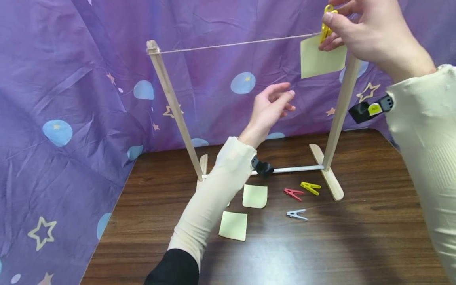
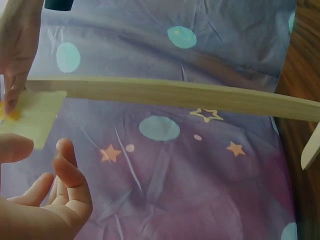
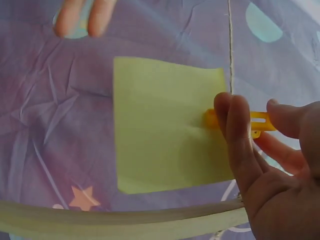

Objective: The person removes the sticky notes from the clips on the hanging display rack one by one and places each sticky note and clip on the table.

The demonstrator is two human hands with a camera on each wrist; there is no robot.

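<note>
At the right end of a string (image 1: pixel 242 43), my right hand (image 1: pixel 374 31) pinches a yellow clothespin (image 1: pixel 325 29). A pale yellow sticky note (image 1: pixel 317 59) hangs at the string beneath that clothespin. In the right wrist view the clothespin (image 3: pixel 257 118) lies across the note's (image 3: pixel 165 125) edge, between thumb and fingers. My left hand (image 1: pixel 268 105) is in the air below and left of the note, fingers loosely bent, holding nothing. The left wrist view shows those fingers (image 2: pixel 70 172) apart from the note (image 2: pixel 42 115).
The string runs between two wooden posts (image 1: pixel 174 107) joined low by a white rod (image 1: pixel 299 169). On the brown table (image 1: pixel 377 229) lie sticky notes (image 1: pixel 233 225), a red clothespin (image 1: pixel 293 193), another yellow clothespin (image 1: pixel 310 187) and a pale blue clothespin (image 1: pixel 297 214). A purple cloth (image 1: pixel 89 99) hangs behind.
</note>
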